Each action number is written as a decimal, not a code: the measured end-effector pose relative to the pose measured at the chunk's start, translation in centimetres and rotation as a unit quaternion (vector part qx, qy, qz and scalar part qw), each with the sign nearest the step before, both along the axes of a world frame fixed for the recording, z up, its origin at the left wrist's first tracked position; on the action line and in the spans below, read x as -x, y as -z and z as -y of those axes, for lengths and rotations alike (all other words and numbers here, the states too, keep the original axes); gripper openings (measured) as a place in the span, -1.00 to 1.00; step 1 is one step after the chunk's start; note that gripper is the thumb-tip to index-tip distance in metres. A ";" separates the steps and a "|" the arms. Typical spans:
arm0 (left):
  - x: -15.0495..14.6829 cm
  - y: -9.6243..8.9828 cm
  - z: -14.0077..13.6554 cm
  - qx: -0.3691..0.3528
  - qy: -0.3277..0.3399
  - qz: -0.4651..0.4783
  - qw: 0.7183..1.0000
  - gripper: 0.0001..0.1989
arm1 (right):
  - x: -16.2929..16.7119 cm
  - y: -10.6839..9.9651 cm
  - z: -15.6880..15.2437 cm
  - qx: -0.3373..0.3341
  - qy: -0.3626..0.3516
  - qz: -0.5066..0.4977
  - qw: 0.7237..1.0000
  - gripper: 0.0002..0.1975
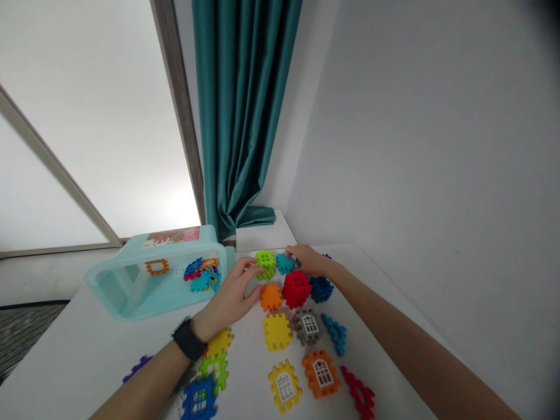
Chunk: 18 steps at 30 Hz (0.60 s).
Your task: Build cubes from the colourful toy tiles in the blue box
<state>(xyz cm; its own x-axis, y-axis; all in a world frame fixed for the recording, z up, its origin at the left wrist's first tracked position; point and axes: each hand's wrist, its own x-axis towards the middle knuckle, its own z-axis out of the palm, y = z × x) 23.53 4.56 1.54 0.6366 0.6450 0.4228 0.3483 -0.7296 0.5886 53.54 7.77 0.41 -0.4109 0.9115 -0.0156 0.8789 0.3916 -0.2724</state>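
Observation:
My left hand point(236, 291), with a black watch on the wrist, reaches to the left side of a lime-green interlocking block cube point(265, 264). Its fingers are apart, the fingertips at the cube and the thumb near an orange square block panel point(271, 297). My right hand point(307, 259) is closed at the back of the table, its fingertips on a teal block point(285, 263). A dark grey piece point(297, 264) shows partly under that hand. Just in front stands a red block cube point(296, 289), with a dark blue block point(321, 289) beside it under my right forearm.
A pale aqua bin point(144, 303) lies at the left with several loose pieces inside. Toward me are a yellow panel point(277, 332), a grey window panel point(307, 326), an orange window panel point(321, 374) and a red piece point(359, 394). A wall point(437, 175) borders the right side.

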 end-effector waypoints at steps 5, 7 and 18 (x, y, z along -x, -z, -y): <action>0.0 -0.1 0.0 0.004 -0.001 -0.003 1.000 -0.74 | 0.0 0.3 -0.7 -0.010 0.007 0.005 1.000 -0.69; 0.0 -0.2 0.0 0.003 -0.001 -0.003 1.000 -0.73 | -0.1 0.5 -0.8 -0.012 0.011 0.005 1.000 -0.67; 0.0 -0.1 0.0 -0.001 0.001 -0.005 1.000 -0.74 | -0.8 1.0 -0.6 -0.006 0.008 -0.009 1.000 -0.66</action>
<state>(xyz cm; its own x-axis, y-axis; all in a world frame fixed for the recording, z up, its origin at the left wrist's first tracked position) 23.50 4.59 1.62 0.6422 0.6426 0.4180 0.3522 -0.7316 0.5837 54.39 8.34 -0.58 -0.3969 0.9179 0.0030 0.8800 0.3814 -0.2831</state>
